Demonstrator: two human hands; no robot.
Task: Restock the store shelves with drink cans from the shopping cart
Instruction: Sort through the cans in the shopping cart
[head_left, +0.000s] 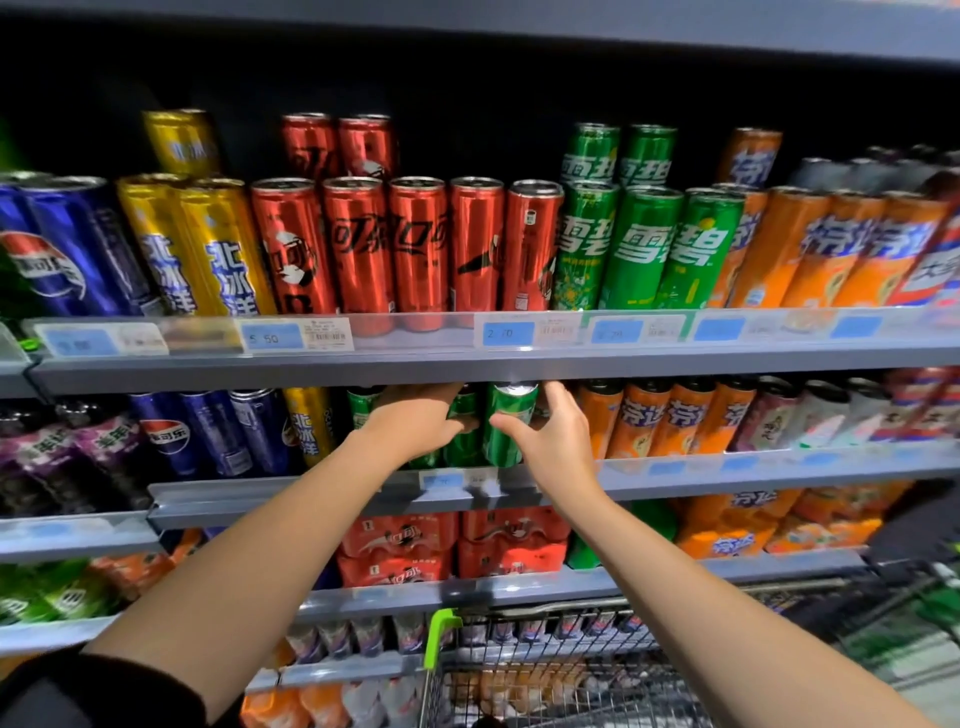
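On the second shelf (675, 480) stand green drink cans between yellow cans and orange cans. My left hand (415, 423) reaches under the upper shelf and grips one green can (464, 410) from the left, thumb across its front. My right hand (553, 441) holds a neighbouring green can (511, 423), its thumb on the can's front and its fingers reaching up along the can's right side. Both cans stand upright on the shelf, in the front row. The wire shopping cart (519, 654) is at the bottom, below my arms; its contents are blurred.
The upper shelf (467, 364) carries blue, yellow, red, green and orange cans (810, 249) and overhangs my hands closely. Blue cans (208, 436) sit left of the yellow ones. Red multipacks (452, 545) fill the shelf below. The cart's green corner (441, 634) rises near my left forearm.
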